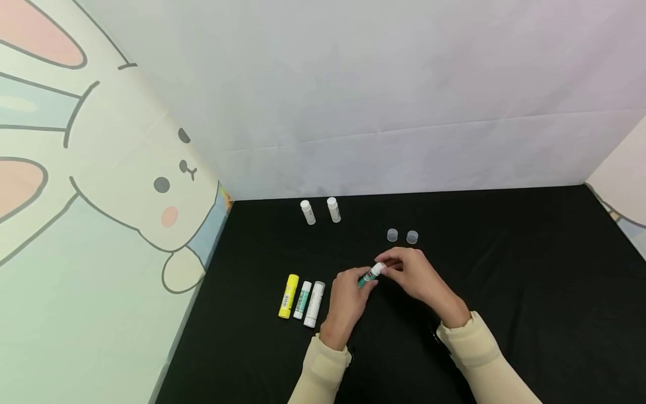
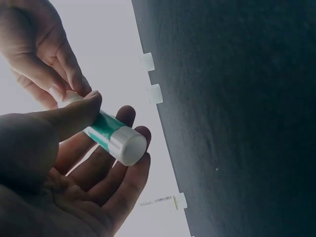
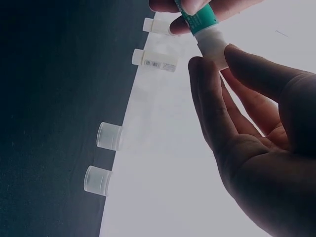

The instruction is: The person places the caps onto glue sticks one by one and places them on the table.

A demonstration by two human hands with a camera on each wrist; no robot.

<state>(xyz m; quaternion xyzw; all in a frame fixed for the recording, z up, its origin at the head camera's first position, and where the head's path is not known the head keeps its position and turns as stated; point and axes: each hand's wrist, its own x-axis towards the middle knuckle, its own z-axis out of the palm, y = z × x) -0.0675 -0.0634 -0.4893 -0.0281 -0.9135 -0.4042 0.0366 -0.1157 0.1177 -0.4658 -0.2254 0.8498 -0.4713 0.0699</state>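
From my end, I have the left hand (image 1: 348, 295) lightly curled, thumb and fingers on either side of one green-labelled stick (image 1: 370, 277), while the right hand (image 1: 418, 275) pinches that stick's white end (image 1: 379, 268) between thumb and fingertips. The stick sits tilted above the black table (image 1: 535, 280). Taking it as my clock centre, I count two clear caps (image 1: 392, 235) at one o'clock, two upright white tubes (image 1: 334, 210) around eleven, and three sticks lying in a row between eight and nine: one yellow stick (image 1: 288, 296), one green-and-white stick (image 1: 302, 301), one white stick (image 1: 314, 304), the last nearest the left hand.
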